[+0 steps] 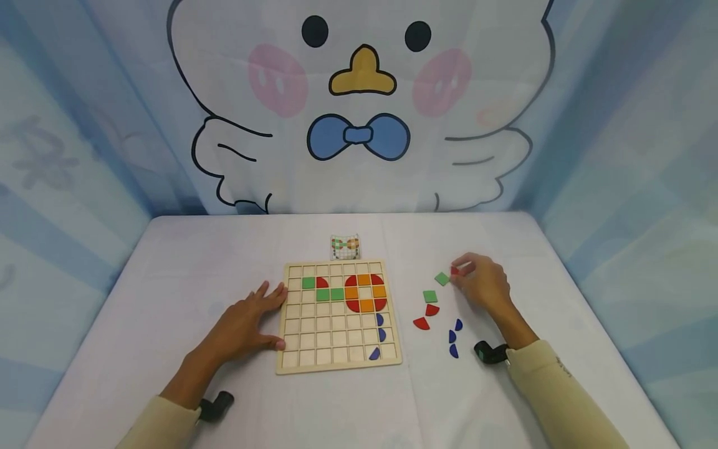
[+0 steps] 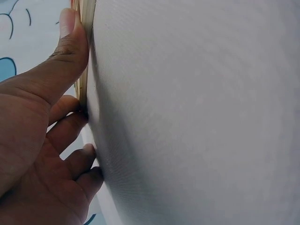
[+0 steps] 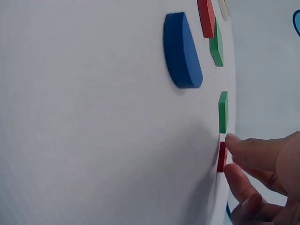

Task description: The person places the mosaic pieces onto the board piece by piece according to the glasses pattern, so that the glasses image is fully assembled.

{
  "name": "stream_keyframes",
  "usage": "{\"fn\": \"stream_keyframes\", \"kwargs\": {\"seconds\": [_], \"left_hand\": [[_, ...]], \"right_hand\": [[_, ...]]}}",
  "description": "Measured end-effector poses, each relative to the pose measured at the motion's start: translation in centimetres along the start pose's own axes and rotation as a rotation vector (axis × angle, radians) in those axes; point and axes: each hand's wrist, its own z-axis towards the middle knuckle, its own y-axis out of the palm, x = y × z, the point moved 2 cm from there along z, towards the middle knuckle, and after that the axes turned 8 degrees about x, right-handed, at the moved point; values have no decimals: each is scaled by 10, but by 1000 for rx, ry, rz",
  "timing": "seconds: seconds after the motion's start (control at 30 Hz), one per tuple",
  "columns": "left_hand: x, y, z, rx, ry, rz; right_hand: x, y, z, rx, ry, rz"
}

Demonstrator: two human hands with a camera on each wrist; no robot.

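A wooden grid board (image 1: 308,343) lies on the table with green squares, red quarter-circles, orange squares and blue half-circles in some cells. My left hand (image 1: 244,321) rests at its left edge, fingers spread; in the left wrist view the thumb (image 2: 70,47) lies against the board's side (image 2: 85,61). To the board's right, my right hand (image 1: 483,282) has thumb and fingertips around a red quarter-circle piece (image 1: 454,270), pinching it. The right wrist view shows that red piece (image 3: 221,157) on the tabletop between the fingertips, beside a green square (image 3: 223,112).
A small pattern card (image 1: 344,247) stands behind the board. Between board and right hand lie a green square (image 1: 429,297), two red quarter-circles (image 1: 421,323) and several blue half-circles (image 1: 452,337). A printed curtain (image 1: 359,181) hangs behind the table.
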Motion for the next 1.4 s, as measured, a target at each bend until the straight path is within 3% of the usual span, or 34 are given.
{"fn": "stream_keyframes", "kwargs": {"seconds": [0.27, 0.57, 0.9, 1.2, 1.4], "left_hand": [[-2, 1, 1, 8, 10, 4], [-3, 2, 1, 9, 10, 3], [-3, 2, 0, 13, 10, -2], [1, 0, 0, 5, 5, -13], [2, -1, 0, 3, -4, -20]], "right_hand": [[2, -3, 8, -36, 35, -45], [-13, 1, 8, -21, -12, 7], [-66, 24, -10, -3, -128, 76], [-112, 46, -16, -42, -225, 149], [-139, 61, -20, -98, -247, 186]]}}
